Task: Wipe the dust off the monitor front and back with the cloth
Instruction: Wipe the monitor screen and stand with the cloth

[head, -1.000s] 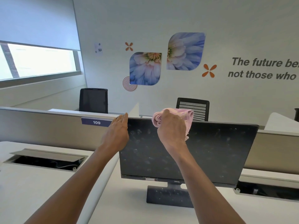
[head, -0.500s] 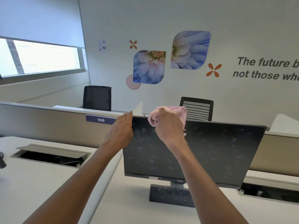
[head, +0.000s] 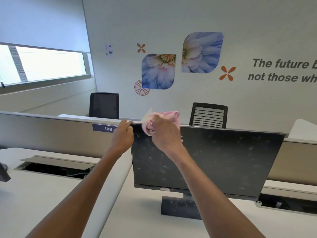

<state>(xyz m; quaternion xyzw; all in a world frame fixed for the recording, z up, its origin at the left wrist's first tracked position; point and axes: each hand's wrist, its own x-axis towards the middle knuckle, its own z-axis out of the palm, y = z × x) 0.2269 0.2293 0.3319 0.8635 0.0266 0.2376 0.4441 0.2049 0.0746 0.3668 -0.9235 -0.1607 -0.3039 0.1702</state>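
The left hand (head: 122,138) is now gripping the upper left corner of the monitor (head: 214,162). A moment ago its fingers were straight and only lying flat against that corner; now they are curling over the top edge, with the thumb on the front side. I judge this as a steadying hold, so that the screen is not tilting or turning when the wiping starts.

The right hand (head: 165,134) is holding the pink cloth (head: 161,121) in a bunch, with fingers curled round it. It is pressing the cloth at the top edge of the monitor, just beside the left hand, and it has been sliding a little toward that corner during the last second. Part of the cloth is standing above the top edge.

The monitor is standing upright on its dark base (head: 180,207) on the white desk (head: 51,194). Its black screen is showing many pale dusty smudges almost everywhere, and the base is speckled too. So the front is hardly cleaned yet, and the back is not visible from here. The wiping is probably only beginning, from the upper left corner.
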